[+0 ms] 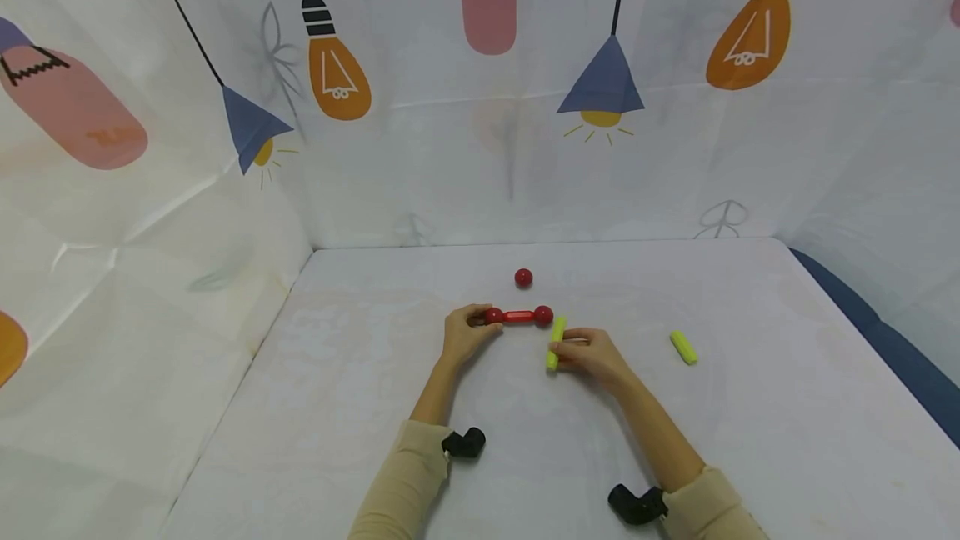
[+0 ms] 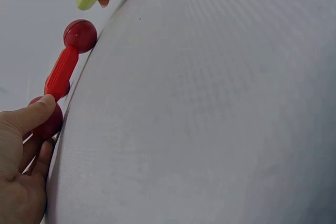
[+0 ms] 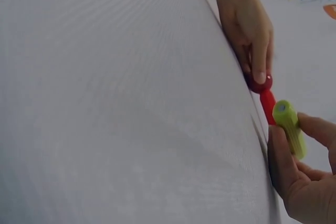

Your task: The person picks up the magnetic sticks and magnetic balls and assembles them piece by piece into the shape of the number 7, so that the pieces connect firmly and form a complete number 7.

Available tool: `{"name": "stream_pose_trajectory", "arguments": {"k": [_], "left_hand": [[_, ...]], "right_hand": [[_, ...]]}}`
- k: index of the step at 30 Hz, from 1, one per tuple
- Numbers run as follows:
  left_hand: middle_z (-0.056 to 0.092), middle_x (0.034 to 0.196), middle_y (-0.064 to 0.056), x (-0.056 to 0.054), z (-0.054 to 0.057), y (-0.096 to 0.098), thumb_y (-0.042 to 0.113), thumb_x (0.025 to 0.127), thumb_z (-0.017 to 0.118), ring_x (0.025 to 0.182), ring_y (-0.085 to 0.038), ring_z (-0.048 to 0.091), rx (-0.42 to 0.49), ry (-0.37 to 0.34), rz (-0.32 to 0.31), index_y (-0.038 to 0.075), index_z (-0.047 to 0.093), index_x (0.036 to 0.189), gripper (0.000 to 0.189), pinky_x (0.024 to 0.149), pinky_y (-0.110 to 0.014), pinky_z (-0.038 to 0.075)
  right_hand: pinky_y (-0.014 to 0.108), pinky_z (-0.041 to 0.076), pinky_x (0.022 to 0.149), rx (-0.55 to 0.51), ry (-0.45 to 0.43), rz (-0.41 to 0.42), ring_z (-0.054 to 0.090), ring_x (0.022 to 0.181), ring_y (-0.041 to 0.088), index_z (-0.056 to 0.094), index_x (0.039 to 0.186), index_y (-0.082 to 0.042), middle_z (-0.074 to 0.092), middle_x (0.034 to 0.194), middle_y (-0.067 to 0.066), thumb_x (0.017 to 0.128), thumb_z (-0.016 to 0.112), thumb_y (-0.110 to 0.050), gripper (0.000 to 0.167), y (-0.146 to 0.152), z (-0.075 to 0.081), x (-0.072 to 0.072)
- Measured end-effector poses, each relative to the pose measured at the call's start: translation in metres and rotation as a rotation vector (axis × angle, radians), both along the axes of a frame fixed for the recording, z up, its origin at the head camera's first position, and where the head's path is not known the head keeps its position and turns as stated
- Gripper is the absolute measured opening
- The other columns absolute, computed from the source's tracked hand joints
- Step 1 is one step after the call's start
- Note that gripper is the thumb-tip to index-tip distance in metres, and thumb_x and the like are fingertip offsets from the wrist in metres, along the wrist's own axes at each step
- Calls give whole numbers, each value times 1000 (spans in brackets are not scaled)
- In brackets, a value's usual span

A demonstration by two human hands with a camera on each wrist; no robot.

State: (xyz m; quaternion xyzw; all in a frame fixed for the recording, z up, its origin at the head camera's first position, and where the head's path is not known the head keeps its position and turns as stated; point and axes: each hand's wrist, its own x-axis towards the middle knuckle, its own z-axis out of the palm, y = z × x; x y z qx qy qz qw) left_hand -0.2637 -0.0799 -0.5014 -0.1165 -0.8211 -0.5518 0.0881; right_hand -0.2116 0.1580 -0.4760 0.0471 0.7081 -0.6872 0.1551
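Observation:
My left hand point(image 1: 464, 333) pinches the left red ball point(image 2: 48, 123) of a joined piece: a red rod point(image 1: 518, 317) with a red ball at each end. The right ball point(image 1: 543, 316) sits free of the fingers, close to a yellow-green rod point(image 1: 556, 344). That rod is pinched between thumb and fingers of my right hand point(image 1: 595, 354). In the right wrist view the yellow-green rod point(image 3: 290, 129) shows a small grey disc on its end. Whether rod and right ball touch, I cannot tell; the left wrist view shows a gap.
A loose red ball point(image 1: 523, 277) lies on the white table point(image 1: 337, 407) beyond the joined piece. Another yellow-green rod point(image 1: 683, 347) lies to the right of my right hand. Printed white sheets point(image 1: 450, 165) hang behind and to the left of the table.

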Motion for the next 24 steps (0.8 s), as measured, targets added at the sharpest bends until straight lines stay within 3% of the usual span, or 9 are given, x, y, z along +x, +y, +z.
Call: {"name": "stream_pose_trajectory", "arguments": {"k": [8,24], "left_hand": [[68,99,-21,1,-1,0,5,74,79,88,-30,66,20,-3,1,-8,66,108,39,80,-33,54],[69,103,-18,-2,-3,-1,8,74,79,89,-28,66,17,-18,6,-4,67,109,39,82,-36,53]], "right_hand": [[31,56,76,76,-59,-2,68,79,16,44,128,15,65,108,22,86,69,-17,59,-10,3,2],[28,56,73,134,-87,-43,67,77,15,51,126,10,65,107,19,85,71,-19,54,-27,1,-3]]}}
